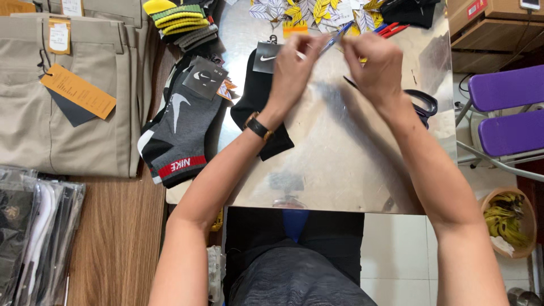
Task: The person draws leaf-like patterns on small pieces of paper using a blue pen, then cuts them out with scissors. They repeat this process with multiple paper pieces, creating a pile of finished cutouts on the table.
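Near the top centre of the frame, the left hand (pixel 293 61) is closed, its fingertips pinching one end of a thin blue pen-like stick (pixel 335 37) that slants up to the right. The right hand (pixel 374 61) is just beside it, also clenched, fingers curled at the other end of the stick, though what exactly it grips is hidden behind the knuckles. A dark watch (pixel 258 127) sits on the left wrist.

Under the left hand, a black sock (pixel 256 96) with a card label lies on the shiny metal worktop (pixel 340 164). Right of the right forearm, black scissors (pixel 422 103) rest near the worktop's edge. Left of the black sock lies a pile of grey socks (pixel 178 130) with a red band. Further left, folded beige trousers (pixel 62 96) with an orange tag lie on a wooden surface. At the right edge stand purple chairs (pixel 507 113), and lower right a basket of bananas (pixel 507 218) sits on the floor.
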